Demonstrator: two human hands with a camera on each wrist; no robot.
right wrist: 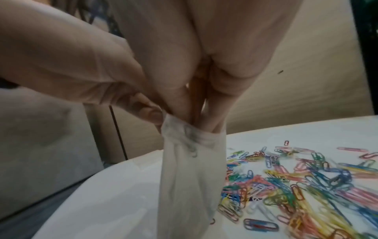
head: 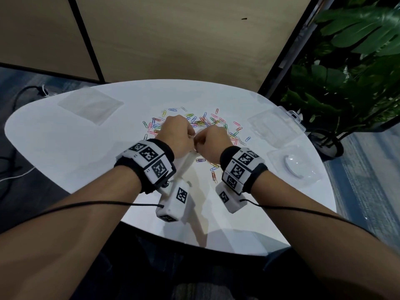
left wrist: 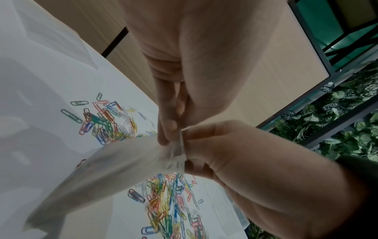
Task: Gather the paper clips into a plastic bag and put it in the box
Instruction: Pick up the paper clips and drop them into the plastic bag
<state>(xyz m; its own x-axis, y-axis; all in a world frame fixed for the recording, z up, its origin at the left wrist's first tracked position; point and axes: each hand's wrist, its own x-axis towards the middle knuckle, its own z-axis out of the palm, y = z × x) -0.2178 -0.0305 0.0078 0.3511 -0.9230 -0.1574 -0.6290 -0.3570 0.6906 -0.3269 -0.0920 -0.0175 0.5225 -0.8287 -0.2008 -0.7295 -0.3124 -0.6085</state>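
Note:
Many coloured paper clips (head: 213, 120) (left wrist: 163, 202) (right wrist: 306, 186) lie scattered on the white table (head: 65, 137). Both hands meet just above them at the mouth of a clear plastic bag (head: 186, 162) (left wrist: 122, 161) (right wrist: 190, 169) that hangs down towards me. My left hand (head: 187, 135) (left wrist: 169, 134) (right wrist: 151, 114) pinches one side of the rim. My right hand (head: 201, 140) (left wrist: 186, 148) (right wrist: 204, 119) pinches the other side, its fingertips inside the opening. A few dark clip shapes show through the bag near its top. The clear box (head: 277, 126) stands open at the right.
A flat stack of clear bags (head: 91, 105) lies at the far left of the table. A second clear tray (head: 296, 167) with a white round piece sits near the right edge. A large potted plant (head: 346, 72) stands beyond it.

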